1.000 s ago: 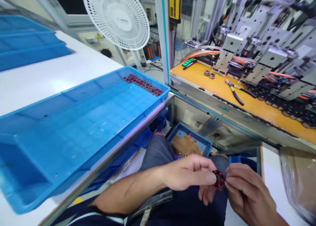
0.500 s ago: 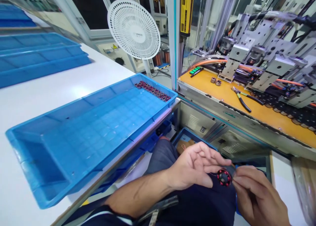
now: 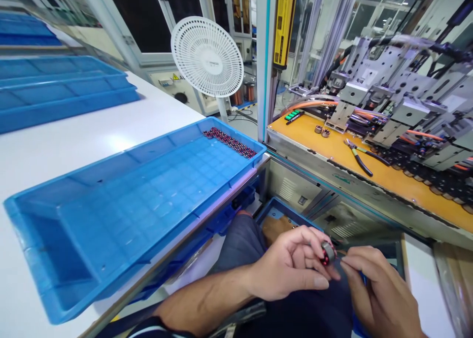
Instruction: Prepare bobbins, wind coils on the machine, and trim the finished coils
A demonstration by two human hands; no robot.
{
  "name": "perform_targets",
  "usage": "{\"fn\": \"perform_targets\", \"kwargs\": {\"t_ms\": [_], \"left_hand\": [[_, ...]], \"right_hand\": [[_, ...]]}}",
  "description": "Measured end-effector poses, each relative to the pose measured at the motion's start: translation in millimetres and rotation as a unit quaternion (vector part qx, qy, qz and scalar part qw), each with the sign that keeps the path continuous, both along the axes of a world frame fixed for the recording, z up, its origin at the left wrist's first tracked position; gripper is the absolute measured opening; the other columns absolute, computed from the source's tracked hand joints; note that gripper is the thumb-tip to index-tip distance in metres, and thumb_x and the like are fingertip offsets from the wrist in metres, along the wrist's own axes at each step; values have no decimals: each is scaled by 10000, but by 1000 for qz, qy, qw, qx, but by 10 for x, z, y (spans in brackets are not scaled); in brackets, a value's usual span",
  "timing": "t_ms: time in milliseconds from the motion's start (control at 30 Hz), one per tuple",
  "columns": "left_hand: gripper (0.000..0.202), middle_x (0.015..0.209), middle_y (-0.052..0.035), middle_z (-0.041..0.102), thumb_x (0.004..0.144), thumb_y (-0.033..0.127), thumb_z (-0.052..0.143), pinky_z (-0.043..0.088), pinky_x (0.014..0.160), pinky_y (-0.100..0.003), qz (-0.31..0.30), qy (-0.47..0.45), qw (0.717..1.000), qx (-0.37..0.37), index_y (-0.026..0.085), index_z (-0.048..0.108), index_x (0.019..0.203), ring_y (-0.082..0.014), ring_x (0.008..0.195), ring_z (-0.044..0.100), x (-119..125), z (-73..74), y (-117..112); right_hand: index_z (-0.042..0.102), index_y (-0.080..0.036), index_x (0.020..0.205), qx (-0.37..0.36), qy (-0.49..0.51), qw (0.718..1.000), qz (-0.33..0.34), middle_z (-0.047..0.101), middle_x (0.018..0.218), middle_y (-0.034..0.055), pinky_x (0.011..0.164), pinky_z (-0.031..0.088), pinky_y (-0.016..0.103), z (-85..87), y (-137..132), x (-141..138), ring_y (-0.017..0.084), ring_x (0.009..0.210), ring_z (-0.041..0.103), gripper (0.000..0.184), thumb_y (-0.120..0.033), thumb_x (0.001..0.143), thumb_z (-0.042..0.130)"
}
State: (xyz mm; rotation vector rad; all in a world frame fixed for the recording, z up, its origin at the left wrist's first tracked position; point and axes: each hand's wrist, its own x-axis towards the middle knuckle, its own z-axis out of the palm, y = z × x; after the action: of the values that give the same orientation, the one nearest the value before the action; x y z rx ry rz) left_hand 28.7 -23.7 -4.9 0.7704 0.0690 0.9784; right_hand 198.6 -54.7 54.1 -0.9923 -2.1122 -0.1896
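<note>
My left hand (image 3: 288, 269) holds a small wound motor stator (image 3: 328, 253), a grey metal ring with red-and-black windings inside. The ring is tilted, its side wall facing up, and sits at the tips of my curled fingers. Just right of it, my right hand (image 3: 380, 284) has thumb and forefinger pinched together close to the ring. Whatever lies in that pinch is too fine or hidden to make out. Similar stators (image 3: 231, 143) lie in packed rows at the far right end of the long blue tray (image 3: 148, 195) on the white table.
Stacked blue trays (image 3: 66, 91) stand at the left, behind which a white fan (image 3: 209, 57) rises. On the right, a machine with an orange bench (image 3: 314, 143) carries pliers (image 3: 358, 158) and two loose parts (image 3: 322, 130). Another blue bin (image 3: 275, 207) sits low before my knees.
The stator has turned from face-on to edge-up and now rests in my left fingers, slightly higher and to the left. My right hand has shifted a little left and its pinch is apart from the ring.
</note>
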Motion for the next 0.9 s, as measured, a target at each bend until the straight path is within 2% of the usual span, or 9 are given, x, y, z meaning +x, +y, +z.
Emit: {"fn": "perform_targets", "kwargs": {"t_ms": [133,233,333,400,433,633,733,833,900], "left_hand": [[310,1042,-29,691,665,35,837,492,985,-382,23,-60,998,3,158,579,786,-202,1077,684,-26,26,14],[356,1079,-58,716,680,210,871,479,997,-363,-8,-36,998,-55,179,632,942,-224,1172,642,-19,-18,46],[489,886,-104,729,775,560,721,539,703,-245,-116,43,989,-76,98,661,924,-166,786,717,6,-94,81],[550,673,-68,695,805,646,625,478,500,-213,-199,65,976,-56,98,631,845,-127,510,640,9,-129,97],[518,612,-46,676,817,628,625,452,455,-203,-214,70,973,-44,111,610,851,-120,450,608,2,-134,99],[250,679,10,687,896,317,668,481,496,-152,-84,116,990,-13,178,527,1049,-82,500,640,-80,-25,56],[172,825,15,684,883,177,676,518,567,-159,-17,113,993,0,194,542,989,-81,614,692,-83,24,29],[226,981,13,660,801,74,733,560,673,-212,51,98,994,24,175,535,842,-102,734,715,-64,59,6],[275,980,3,673,764,60,762,563,707,-226,93,91,991,45,161,506,768,-100,754,700,-51,75,-4]], "right_hand": [[578,-165,921,-37,43,998,9,617,738,31,614,501,190,-25,-28,-32,101,670,613,107,-113,970,500],[577,-168,925,-38,48,997,39,617,734,25,639,518,204,-7,-39,-28,103,675,617,112,-123,982,492],[577,-174,924,-34,36,997,66,629,723,20,635,528,206,38,-20,-9,106,665,632,120,-133,992,488],[577,-179,920,-27,24,996,77,642,718,21,628,532,211,69,-2,5,114,664,646,123,-142,995,487],[578,-182,921,-25,19,996,79,647,716,21,623,534,217,79,5,12,119,662,651,122,-142,993,488],[606,-152,946,-47,34,997,53,664,761,50,598,529,242,52,-9,25,138,675,649,105,-91,944,521],[610,-149,922,-69,74,995,26,653,756,44,589,519,234,8,-25,2,130,663,633,112,-67,912,534],[609,-163,889,-91,117,989,7,633,730,27,582,507,231,-40,-43,-32,123,646,612,130,-52,889,539],[605,-169,868,-99,150,984,-2,619,715,21,579,496,238,-76,-57,-57,125,643,598,136,-46,878,547]]}}
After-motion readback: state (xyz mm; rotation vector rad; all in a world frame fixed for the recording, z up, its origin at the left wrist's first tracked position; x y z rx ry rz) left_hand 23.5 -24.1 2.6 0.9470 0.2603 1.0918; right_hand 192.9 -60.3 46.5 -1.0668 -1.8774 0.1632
